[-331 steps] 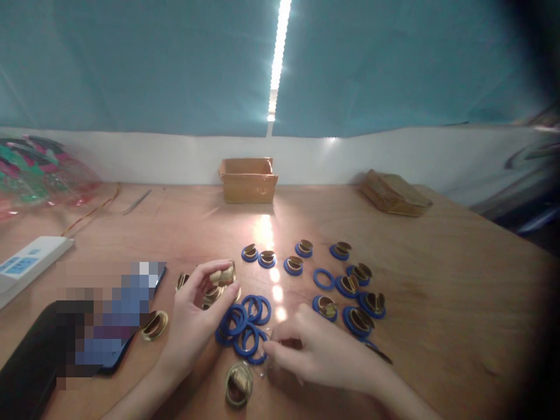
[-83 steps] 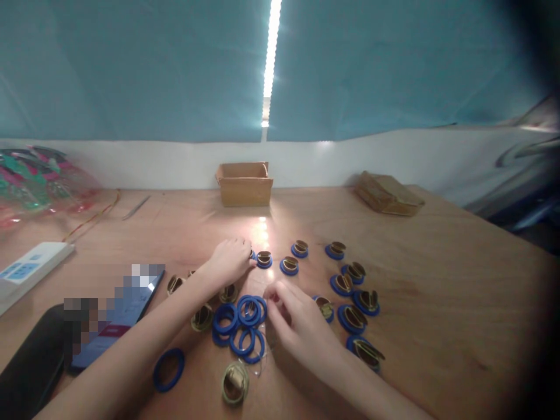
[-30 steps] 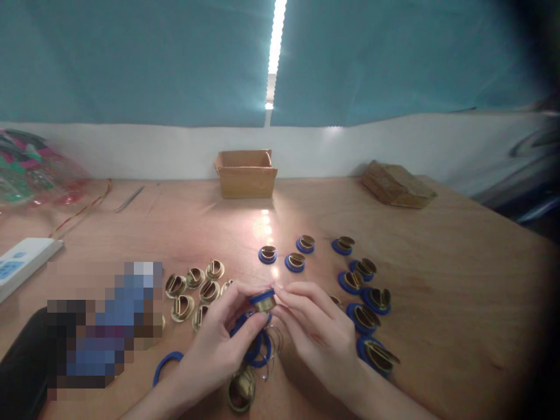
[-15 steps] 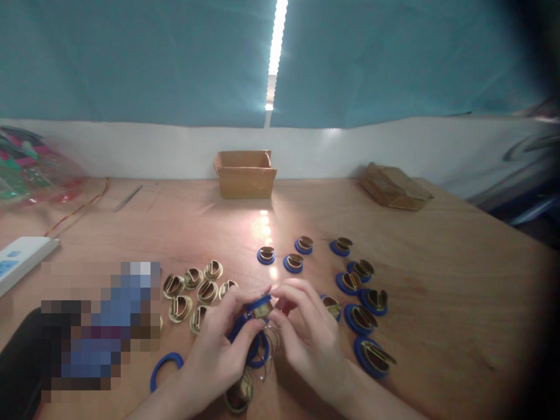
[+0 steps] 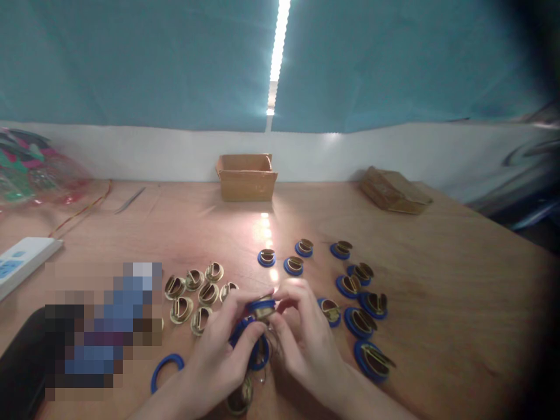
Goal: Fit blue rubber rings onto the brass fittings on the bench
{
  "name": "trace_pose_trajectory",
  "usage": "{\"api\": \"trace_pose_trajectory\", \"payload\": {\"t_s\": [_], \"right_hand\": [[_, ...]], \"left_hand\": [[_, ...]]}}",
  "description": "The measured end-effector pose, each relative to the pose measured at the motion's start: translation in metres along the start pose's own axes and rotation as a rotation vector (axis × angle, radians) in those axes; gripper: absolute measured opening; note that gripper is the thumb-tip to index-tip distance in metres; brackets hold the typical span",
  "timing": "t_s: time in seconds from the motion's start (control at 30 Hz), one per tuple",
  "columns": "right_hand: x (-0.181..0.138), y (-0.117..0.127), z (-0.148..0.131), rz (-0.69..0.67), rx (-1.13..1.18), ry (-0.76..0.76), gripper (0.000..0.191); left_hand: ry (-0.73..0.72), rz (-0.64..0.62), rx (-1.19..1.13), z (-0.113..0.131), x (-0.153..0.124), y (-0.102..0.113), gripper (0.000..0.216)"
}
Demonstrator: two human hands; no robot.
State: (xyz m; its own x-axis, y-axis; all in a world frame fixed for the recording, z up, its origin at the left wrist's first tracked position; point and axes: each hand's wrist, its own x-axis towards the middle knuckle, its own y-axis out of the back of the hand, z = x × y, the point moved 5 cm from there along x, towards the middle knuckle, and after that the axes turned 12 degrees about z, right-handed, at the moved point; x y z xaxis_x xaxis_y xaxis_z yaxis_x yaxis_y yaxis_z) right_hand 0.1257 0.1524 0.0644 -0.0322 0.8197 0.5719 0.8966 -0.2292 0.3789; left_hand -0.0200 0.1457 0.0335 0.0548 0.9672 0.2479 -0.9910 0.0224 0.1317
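Note:
Between the fingertips of both hands is a round brass fitting with a blue ring (image 5: 262, 305) around it. My left hand (image 5: 221, 350) pinches its left side, while my right hand (image 5: 308, 347) grips the right side. Loose blue rings (image 5: 261, 353) and thin metal rings lie under the hands, partly hidden. Below them a brass fitting (image 5: 240, 399) rests on the table, half covered by my left hand. Several bare brass fittings (image 5: 181, 310) sit beyond my left hand. To the right stand several brass fittings with blue rings (image 5: 360, 322), their half-round flaps raised.
One blue ring (image 5: 168, 357) lies beside my left forearm. An open cardboard box (image 5: 247, 186) and a folded brown carton (image 5: 394, 192) stand at the back of the wooden table (image 5: 437, 291). A white power strip (image 5: 26, 259) and a pixelated area are at left.
The held fitting has turned to sit more level, and my right fingers have closed in against it. The view has shifted slightly; the pieces on the table stay in place.

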Motion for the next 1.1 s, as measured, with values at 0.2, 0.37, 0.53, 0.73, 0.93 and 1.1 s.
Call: {"api": "trace_pose_trajectory", "payload": {"t_s": [0.2,0.37,0.53,0.73,0.93,1.1], "right_hand": [[0.000,-0.003,0.009,-0.096,-0.023,-0.073,0.018],[-0.002,-0.001,0.012,-0.058,-0.074,-0.022,0.018],[0.003,0.003,0.002,-0.018,-0.040,0.039,0.022],[0.006,0.008,-0.006,0.057,-0.031,0.103,0.024],[0.005,0.010,-0.012,0.076,-0.045,0.151,0.023],[0.004,0.008,-0.010,0.041,-0.053,0.162,0.024]], "left_hand": [[-0.022,0.006,0.025,0.001,0.003,-0.001,0.035],[-0.225,0.108,0.278,0.012,0.008,0.003,0.031],[-0.304,0.244,0.378,0.019,0.008,0.010,0.028],[-0.383,0.255,0.417,0.024,0.004,0.011,0.034],[-0.410,0.259,0.461,0.027,0.002,0.011,0.029],[-0.231,0.202,0.431,0.010,0.003,0.012,0.023]]}}
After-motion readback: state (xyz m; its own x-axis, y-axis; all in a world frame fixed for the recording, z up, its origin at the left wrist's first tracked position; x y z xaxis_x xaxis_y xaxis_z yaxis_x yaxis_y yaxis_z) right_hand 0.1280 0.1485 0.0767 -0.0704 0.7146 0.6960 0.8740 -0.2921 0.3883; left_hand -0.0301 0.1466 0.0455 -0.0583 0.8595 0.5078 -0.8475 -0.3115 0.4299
